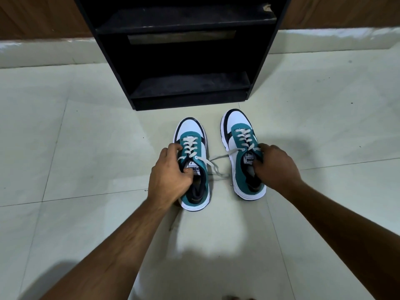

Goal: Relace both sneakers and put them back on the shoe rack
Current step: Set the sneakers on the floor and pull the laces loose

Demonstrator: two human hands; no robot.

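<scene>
Both sneakers look laced to the top, so lacing seems done; only shelving is left. My left hand (171,174) is clamped on the tongue and collar of the left sneaker (192,167), my right hand (275,167) likewise on the right sneaker (242,152). The 2 stand on the floor (86,148) just before the shoe rack (184,83), loose lace ends (216,163) trailing between them.

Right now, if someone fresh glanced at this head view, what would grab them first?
Probably the pair of teal, white and black sneakers side by side on the pale tiled floor, toes pointing at the rack: the left sneaker gripped at its collar by the left hand, the right sneaker by the right hand. Loose white lace ends trail between them. Just behind stands the black shoe rack, its visible shelves bare.
</scene>
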